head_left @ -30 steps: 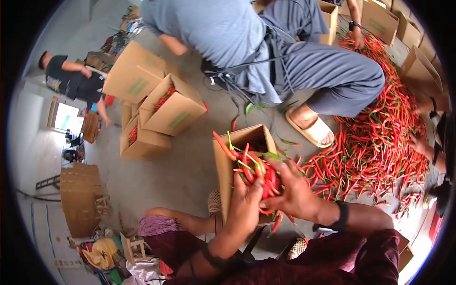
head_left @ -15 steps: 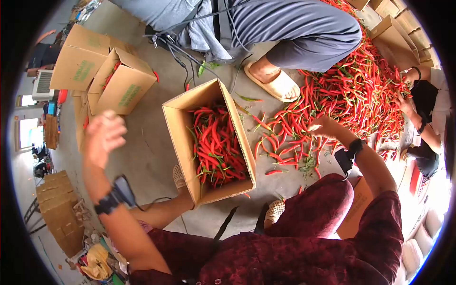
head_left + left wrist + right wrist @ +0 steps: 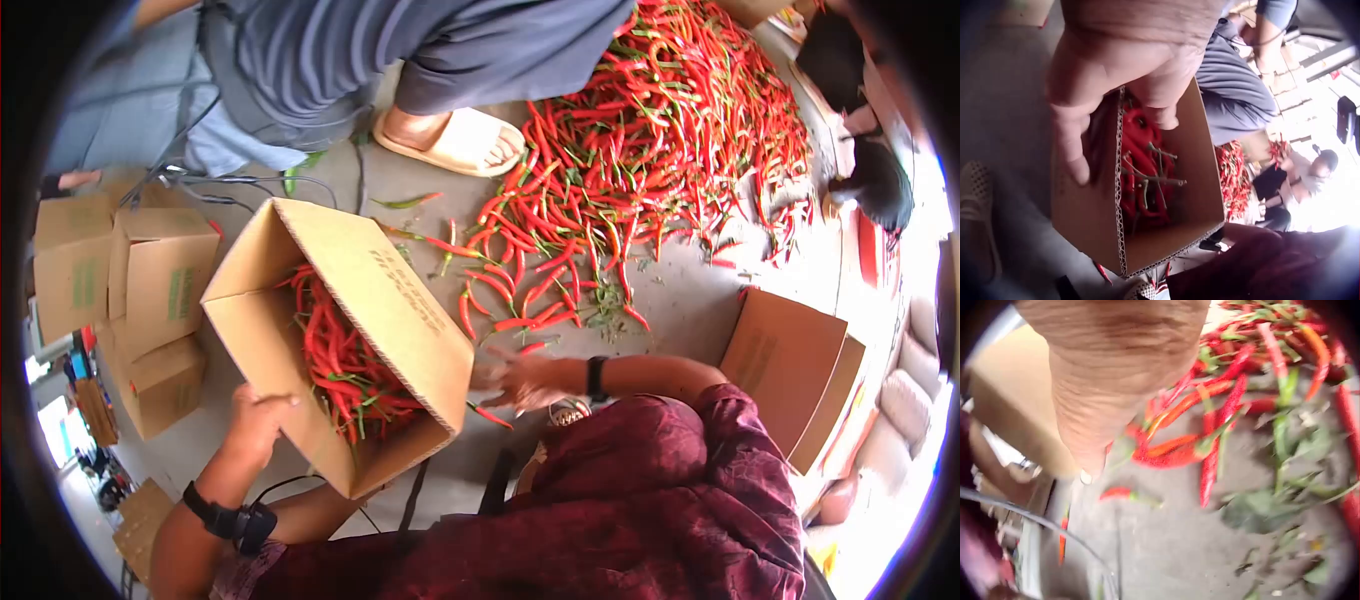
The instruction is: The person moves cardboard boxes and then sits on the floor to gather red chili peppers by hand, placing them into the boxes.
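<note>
A cardboard box with red chili peppers inside stands tilted in front of me in the head view. My left hand grips its near left wall. In the left wrist view that hand straddles the wall's edge, with digits on both the outer and inner faces. My right hand is low beside the box's right side, fingers stretched towards it and blurred. Loose chili peppers lie on the floor under that hand in the right wrist view, and nothing shows in its grasp.
A large heap of chili peppers covers the floor at the far right. Across from me is a person's sandalled foot. More boxes stand at left, and another box is at right. Cables trail near the other person.
Both hands held chili peppers over the box, then parted without them. Now the left has come down onto the box's wall and the right beside it. The box has turned and tilted.
</note>
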`<move>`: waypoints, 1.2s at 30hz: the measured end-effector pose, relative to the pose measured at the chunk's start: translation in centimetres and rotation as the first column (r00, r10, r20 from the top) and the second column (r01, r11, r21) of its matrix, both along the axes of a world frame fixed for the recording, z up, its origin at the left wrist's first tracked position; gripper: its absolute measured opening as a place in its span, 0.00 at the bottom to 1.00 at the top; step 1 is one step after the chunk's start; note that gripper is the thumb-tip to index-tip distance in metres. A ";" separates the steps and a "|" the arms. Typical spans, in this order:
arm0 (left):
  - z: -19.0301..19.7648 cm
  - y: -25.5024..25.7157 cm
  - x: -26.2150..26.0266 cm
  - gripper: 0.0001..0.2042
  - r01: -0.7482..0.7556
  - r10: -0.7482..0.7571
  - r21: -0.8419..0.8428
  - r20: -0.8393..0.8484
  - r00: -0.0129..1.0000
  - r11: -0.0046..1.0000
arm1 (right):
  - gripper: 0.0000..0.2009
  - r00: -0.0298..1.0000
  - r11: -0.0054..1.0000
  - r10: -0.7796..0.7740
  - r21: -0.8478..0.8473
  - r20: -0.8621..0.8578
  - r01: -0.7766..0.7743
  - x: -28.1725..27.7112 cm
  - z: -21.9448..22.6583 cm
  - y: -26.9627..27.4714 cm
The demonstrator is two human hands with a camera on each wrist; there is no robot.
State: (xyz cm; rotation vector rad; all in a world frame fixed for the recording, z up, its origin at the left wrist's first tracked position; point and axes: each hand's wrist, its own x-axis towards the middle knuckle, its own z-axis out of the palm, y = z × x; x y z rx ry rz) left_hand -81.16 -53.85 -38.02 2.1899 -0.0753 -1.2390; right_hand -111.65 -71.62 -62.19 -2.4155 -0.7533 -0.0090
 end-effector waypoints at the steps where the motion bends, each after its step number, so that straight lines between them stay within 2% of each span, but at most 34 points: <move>1: -0.1 0.3 0.1 0.14 -0.009 0.009 -0.011 0.018 1.000 1.000 | 0.28 0.999 1.000 -0.001 0.025 0.044 0.000 -0.1 -0.1 2.6; 3: 0.5 0.4 0.9 0.14 -0.009 0.012 -0.047 0.070 0.997 0.999 | 0.29 0.998 0.998 0.041 0.050 0.056 -0.044 0.2 -0.6 7.1; 4: 0.5 0.4 1.5 0.13 -0.014 0.021 -0.096 0.077 0.997 0.995 | 0.28 0.998 1.000 -0.016 0.002 0.056 0.016 -0.2 -1.9 8.7; 6: 1.5 -0.6 2.5 0.12 -0.009 0.011 -0.021 0.075 0.997 1.000 | 0.26 0.992 0.987 -0.116 -0.103 0.048 0.120 -0.6 -4.6 10.5; 7: 1.8 -0.8 3.1 0.12 -0.012 0.011 0.015 0.074 0.997 1.000 | 0.23 0.971 0.972 -0.233 0.042 0.052 0.231 -0.3 -4.1 8.3; 8: 1.6 0.1 4.8 0.12 0.099 -0.130 0.192 0.155 0.979 0.976 | 0.21 0.948 0.950 -0.311 0.032 0.063 0.310 -0.7 -3.9 5.2; 9: 1.6 0.3 5.0 0.11 0.097 -0.121 0.176 0.130 0.984 0.979 | 0.19 0.919 0.922 -0.387 0.025 0.072 0.387 -0.6 -2.1 1.4; 11: 1.7 0.0 4.8 0.11 0.091 -0.101 0.132 0.077 0.992 0.987 | 0.23 0.747 0.726 -0.638 -0.181 0.184 0.664 -1.8 -3.0 -4.8; 12: 1.8 -0.7 4.2 0.13 0.071 -0.081 0.129 0.075 0.994 0.989 | 0.24 0.709 0.637 -0.688 -0.342 0.151 0.691 -2.7 -1.3 -8.3; 14: 0.8 -0.6 4.2 0.15 0.102 -0.120 0.144 0.126 0.985 0.984 | 0.25 0.647 0.561 -0.762 -0.478 0.020 0.676 -3.7 0.5 -14.2; 15: 0.4 -0.5 4.4 0.16 0.124 -0.146 0.145 0.153 0.977 0.982 | 0.21 0.628 0.508 -0.749 -0.423 0.214 0.750 -4.4 -0.1 -16.2; 16: 0.3 -0.3 5.2 0.19 0.150 -0.153 0.153 0.003 0.988 0.977 | 0.17 0.587 0.496 -0.806 -0.460 0.070 0.736 -5.2 0.4 -17.5; 17: 0.2 -0.1 5.3 0.20 0.139 -0.139 0.088 -0.004 0.990 0.986 | 0.13 0.516 0.484 -0.853 -0.494 -0.080 0.723 -6.3 0.7 -17.7; 18: 0.4 0.0 4.9 0.21 0.123 -0.123 0.023 -0.015 0.992 0.992 | 0.10 0.448 0.427 -0.894 -0.264 0.019 0.865 -7.1 2.7 -16.7; 19: 0.5 0.1 4.8 0.22 0.101 -0.103 -0.041 -0.030 0.994 0.994 | 0.07 0.356 0.357 -0.928 -0.012 0.108 0.934 -7.8 4.8 -14.9; 20: 0.5 0.1 5.1 0.23 0.103 -0.108 -0.055 -0.082 0.991 0.993 | 0.06 0.165 0.158 -0.981 -0.070 0.099 0.985 -8.9 5.5 -12.3; 21: 0.2 0.2 5.5 0.24 0.103 -0.112 -0.069 -0.134 0.985 0.992 | 0.06 0.051 0.046 -0.998 -0.102 0.043 0.994 -10.3 5.3 -9.3; 22: -0.5 1.0 6.7 0.25 0.136 -0.147 -0.081 -0.160 0.976 0.987 | 0.06 -0.141 -0.105 -0.978 -0.222 -0.152 0.969 -12.1 3.4 -5.6; 23: -1.3 1.8 7.9 0.26 0.167 -0.182 -0.093 -0.184 0.966 0.981 | 0.08 -0.219 -0.192 -0.931 -0.119 -0.293 0.974 -13.5 2.4 -1.3; 24: -1.5 1.8 8.6 0.25 0.195 -0.209 -0.086 -0.203 0.957 0.977 | 0.11 -0.396 -0.242 -0.842 -0.399 -0.367 0.884 -13.6 3.3 2.8; 25: -1.7 1.5 8.6 0.25 0.210 -0.220 -0.069 -0.210 0.953 0.975 | 0.15 -0.397 -0.213 -0.836 -0.443 -0.379 0.871 -14.8 3.0 5.9; 26: -1.6 1.4 8.5 0.24 0.219 -0.225 -0.051 -0.212 0.951 0.974 | 0.20 -0.496 -0.296 -0.746 -0.446 -0.444 0.844 -14.9 3.5 7.8; 27: -1.3 1.1 8.2 0.23 0.224 -0.225 -0.027 -0.217 0.950 0.974 | 0.22 -0.626 -0.435 -0.651 -0.464 -0.429 0.771 -15.1 2.2 9.6; 29: -0.7 0.8 7.5 0.22 0.237 -0.228 0.018 -0.213 0.950 0.971 | 0.22 -0.717 -0.575 -0.604 -0.432 -0.350 0.695 -15.0 1.1 11.1; 30: -1.0 0.6 6.9 0.21 0.235 -0.222 0.034 -0.219 0.950 0.972 | 0.20 -0.714 -0.617 -0.606 -0.360 -0.350 0.700 -15.0 0.6 10.9; 33: -0.6 0.5 6.6 0.19 0.242 -0.220 0.086 -0.205 0.954 0.967 | 0.18 -0.726 -0.616 -0.584 -0.385 -0.362 0.687 -15.3 -0.5 8.5; 35: -0.4 0.3 6.4 0.17 0.243 -0.217 0.121 -0.194 0.957 0.962 | 0.14 -0.732 -0.715 -0.597 -0.198 -0.328 0.671 -16.6 -2.1 6.2; 36: -0.2 0.2 6.4 0.17 0.239 -0.212 0.138 -0.187 0.959 0.961 | 0.12 -0.685 -0.726 -0.634 -0.029 -0.359 0.687 -17.6 -2.0 4.2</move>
